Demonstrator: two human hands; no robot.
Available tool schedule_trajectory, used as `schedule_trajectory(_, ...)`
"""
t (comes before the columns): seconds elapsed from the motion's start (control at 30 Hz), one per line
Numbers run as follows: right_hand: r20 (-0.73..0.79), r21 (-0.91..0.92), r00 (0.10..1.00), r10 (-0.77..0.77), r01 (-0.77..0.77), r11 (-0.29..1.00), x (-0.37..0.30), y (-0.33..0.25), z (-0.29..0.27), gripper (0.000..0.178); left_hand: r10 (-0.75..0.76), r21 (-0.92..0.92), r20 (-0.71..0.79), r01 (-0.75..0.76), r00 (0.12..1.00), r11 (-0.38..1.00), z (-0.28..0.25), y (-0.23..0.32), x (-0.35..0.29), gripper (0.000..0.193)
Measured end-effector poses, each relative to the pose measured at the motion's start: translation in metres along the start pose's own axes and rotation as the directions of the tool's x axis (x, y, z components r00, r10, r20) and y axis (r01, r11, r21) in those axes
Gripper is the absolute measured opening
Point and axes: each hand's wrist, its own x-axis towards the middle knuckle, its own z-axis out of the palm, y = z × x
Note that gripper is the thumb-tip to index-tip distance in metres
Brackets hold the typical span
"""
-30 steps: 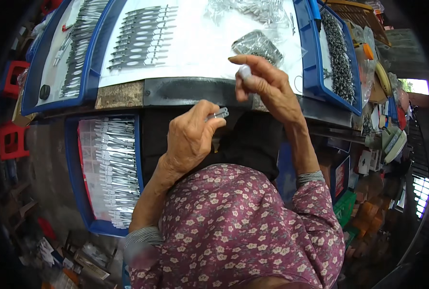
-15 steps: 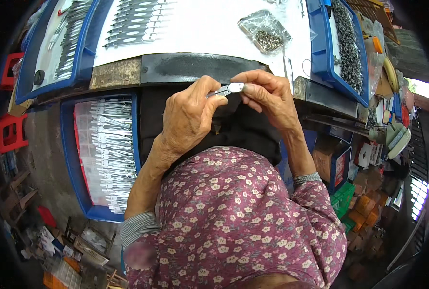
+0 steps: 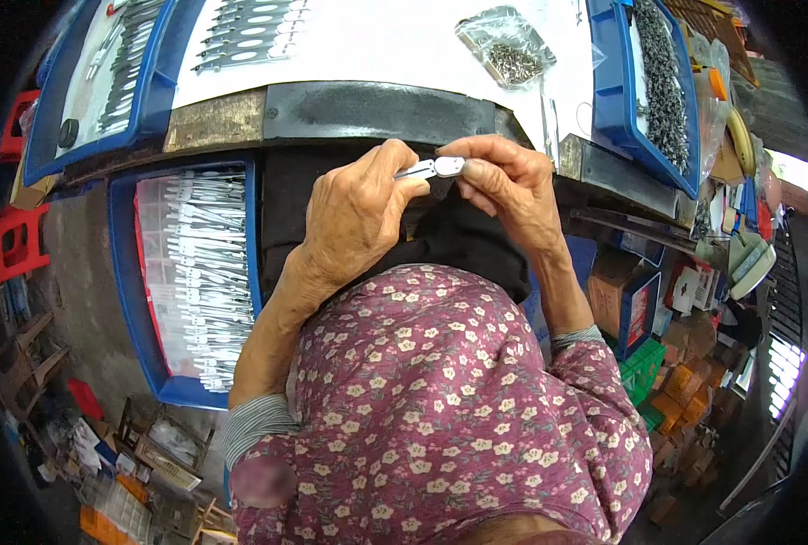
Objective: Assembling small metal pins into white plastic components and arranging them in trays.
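Left hand (image 3: 354,209): clamped on slim silver metal strip (image 3: 414,172)
Right hand (image 3: 515,188): pinching white rounded piece (image 3: 449,166) at strip's right end
Long axis: left-right, above dark-clothed lap (image 3: 466,252)
Lettering: too small to tell

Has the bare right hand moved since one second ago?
Yes, the bare right hand has come toward the body, from across the glossy black table edge to its near side.

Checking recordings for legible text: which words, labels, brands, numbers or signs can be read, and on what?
None can be read.
White and red box at right: any print too blurred.
Blue-edged box with red panel: any print too small.
White-tipped metal piece being held: no lettering distinguishable.
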Motion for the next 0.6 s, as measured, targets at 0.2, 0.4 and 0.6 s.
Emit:
schedule_trajectory(0.2, -0.002, -0.037, 1.0, 0.0, 0.0, 0.999, -0.014, 0.009, 0.006, 0.022, -0.023, -0.015, 0.075, 0.024, 0.997, 1.0, 0.001, -0.001, -0.009, 0.01)
schedule_trajectory(0.4, 0.078, -0.037, 0.993, 0.092, -0.089, 0.995, -0.028, 0.014, 0.014, 0.019, -0.035, -0.042, 0.165, 0.043, 0.986, 0.998, 0.002, 0.001, -0.024, 0.009)
schedule_trajectory(0.6, 0.202, -0.275, 0.979, 0.038, 0.019, 0.961, -0.048, 0.022, 0.01, 0.019, 0.02, -0.042, 0.239, -0.011, 0.971, 0.999, 0.007, 0.002, -0.043, 0.01)
